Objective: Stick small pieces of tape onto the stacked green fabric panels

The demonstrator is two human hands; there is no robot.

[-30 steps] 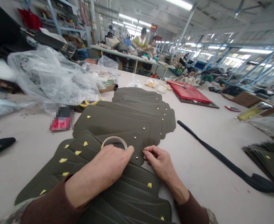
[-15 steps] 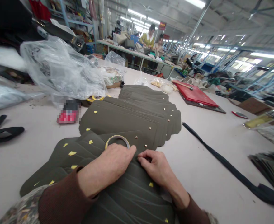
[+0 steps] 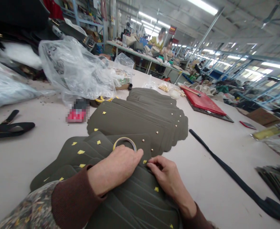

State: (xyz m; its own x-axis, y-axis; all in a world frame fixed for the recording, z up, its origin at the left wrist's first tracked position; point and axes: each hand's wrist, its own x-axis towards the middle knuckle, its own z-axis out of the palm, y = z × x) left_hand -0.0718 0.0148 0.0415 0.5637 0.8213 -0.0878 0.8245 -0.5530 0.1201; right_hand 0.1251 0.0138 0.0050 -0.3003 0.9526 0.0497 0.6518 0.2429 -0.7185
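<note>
My left hand point(image 3: 121, 165) is closed on a roll of yellow tape point(image 3: 124, 139), whose ring stands up behind the knuckles. Its thumb points right over the dark olive panels point(image 3: 121, 197), which lie fanned in an overlapping pile beneath both hands. To the right, my right hand point(image 3: 165, 173) has thumb and forefinger pinched together at the panels. A small yellow tape piece point(image 3: 144, 162) shows right at these fingertips; whether they grip it or a panel edge is hidden. More yellow bits, such as one tape scrap point(image 3: 81, 152), dot the pile.
Beyond lies a second fan of olive panels point(image 3: 130, 117) with gold studs. Clear plastic bags point(image 3: 78, 70) and black-handled scissors point(image 3: 13, 127) are at left. A dark strap point(image 3: 223, 165), a red slab point(image 3: 204, 100) and stacked panels point(image 3: 277, 183) lie right. People work at a far table.
The view has shifted, so everything sits slightly further right. My right fingertips have drawn a little away from the left thumb, and a yellow tape piece now shows beside them.
</note>
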